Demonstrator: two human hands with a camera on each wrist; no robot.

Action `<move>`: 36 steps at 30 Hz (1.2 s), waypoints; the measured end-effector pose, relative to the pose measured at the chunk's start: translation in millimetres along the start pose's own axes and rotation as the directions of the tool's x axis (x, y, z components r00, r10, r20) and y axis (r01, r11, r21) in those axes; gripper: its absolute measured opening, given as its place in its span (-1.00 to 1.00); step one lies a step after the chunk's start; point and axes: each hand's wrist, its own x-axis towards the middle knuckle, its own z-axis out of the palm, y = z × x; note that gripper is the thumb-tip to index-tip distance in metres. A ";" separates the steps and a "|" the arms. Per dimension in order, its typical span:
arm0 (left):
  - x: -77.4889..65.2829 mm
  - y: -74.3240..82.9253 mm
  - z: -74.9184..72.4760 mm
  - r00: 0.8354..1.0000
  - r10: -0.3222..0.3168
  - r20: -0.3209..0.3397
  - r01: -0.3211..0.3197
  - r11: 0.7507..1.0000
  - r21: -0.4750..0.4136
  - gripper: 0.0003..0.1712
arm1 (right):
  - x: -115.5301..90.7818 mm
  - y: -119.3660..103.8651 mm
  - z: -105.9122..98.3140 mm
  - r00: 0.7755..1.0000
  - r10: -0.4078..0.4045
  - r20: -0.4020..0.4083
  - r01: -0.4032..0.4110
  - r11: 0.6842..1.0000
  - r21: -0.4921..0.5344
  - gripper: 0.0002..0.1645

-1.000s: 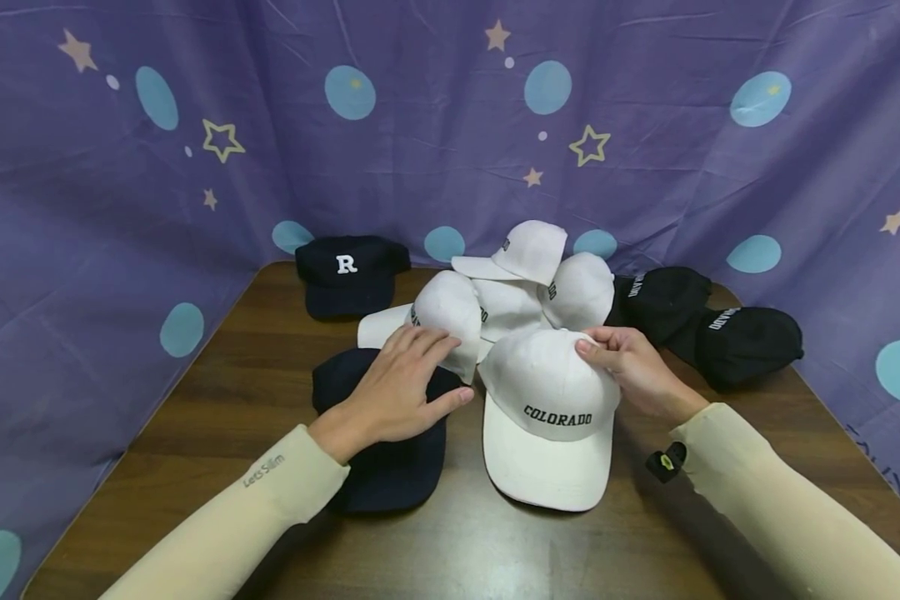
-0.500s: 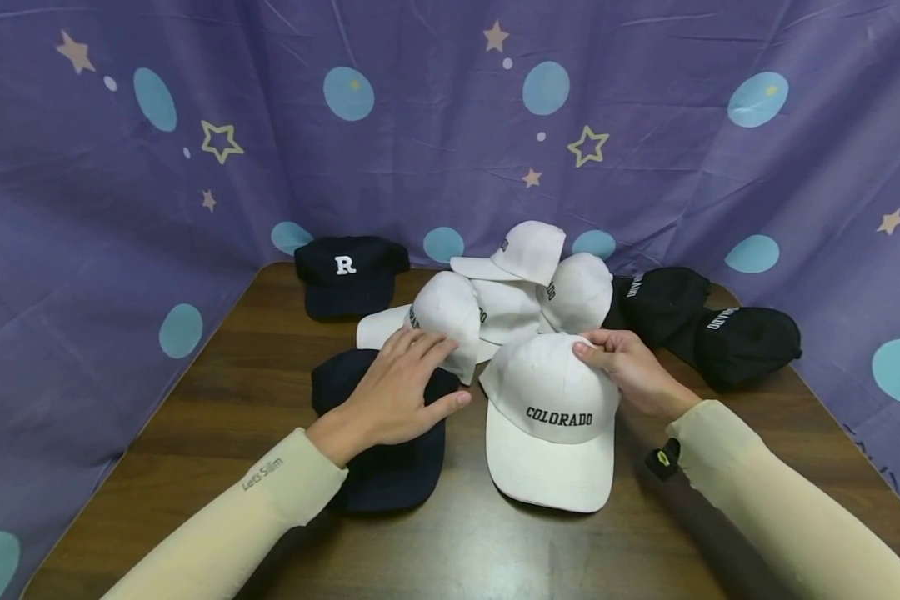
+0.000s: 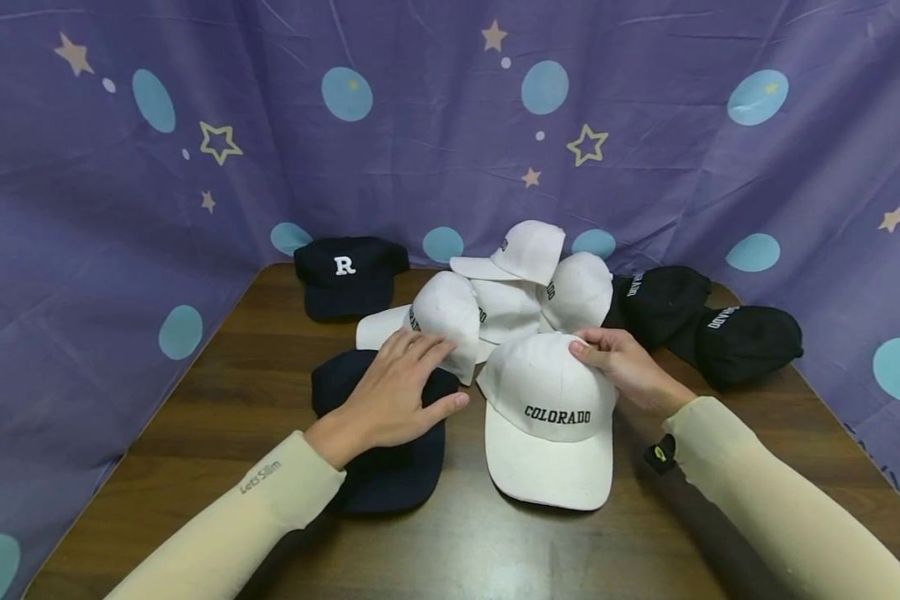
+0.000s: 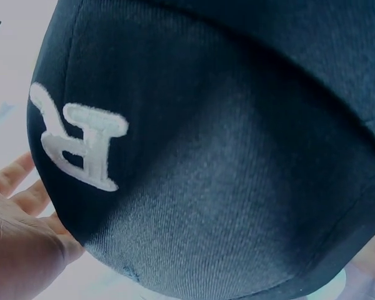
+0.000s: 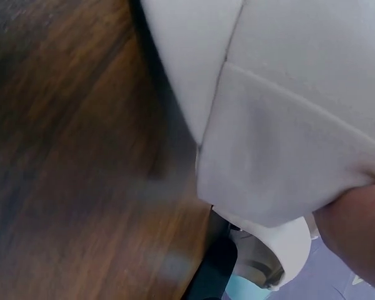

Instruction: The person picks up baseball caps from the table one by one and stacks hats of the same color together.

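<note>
My left hand (image 3: pixel 390 398) lies over a navy baseball cap (image 3: pixel 397 479), fingers extended toward the back and thumb out to the right. The left wrist view shows a white letter R (image 4: pixel 90 147) on that navy cap, with fingers beyond its edge. Whether the fingertips touch the white cap (image 3: pixel 444 304) behind, I cannot tell. On the right, my right hand (image 3: pixel 633 371) pinches the upper right of a white COLORADO baseball cap (image 3: pixel 551 392) between thumb and fingers. Its brim faces me, low over the table. The right wrist view shows its side panel (image 5: pixel 281 137) close up.
More white caps (image 3: pixel 510 308) are heaped behind the hands, one cap (image 3: pixel 532 250) on top. Two black caps (image 3: pixel 750 346) lie at the back right, and another R cap (image 3: pixel 352 292) at the back left. A purple curtain (image 3: pixel 450 125) borders the wooden table (image 3: pixel 217 417).
The right hand has shifted very slightly left at the top of the white cap, which has moved only a little. The left hand stays over the navy cap.
</note>
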 end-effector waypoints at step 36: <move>-0.8 5.3 4.5 1.000 0.005 0.004 -0.005 1.000 -0.027 -0.15 | -19.1 -7.9 -24.1 0.937 -0.170 -0.307 0.117 0.976 -0.183 -0.48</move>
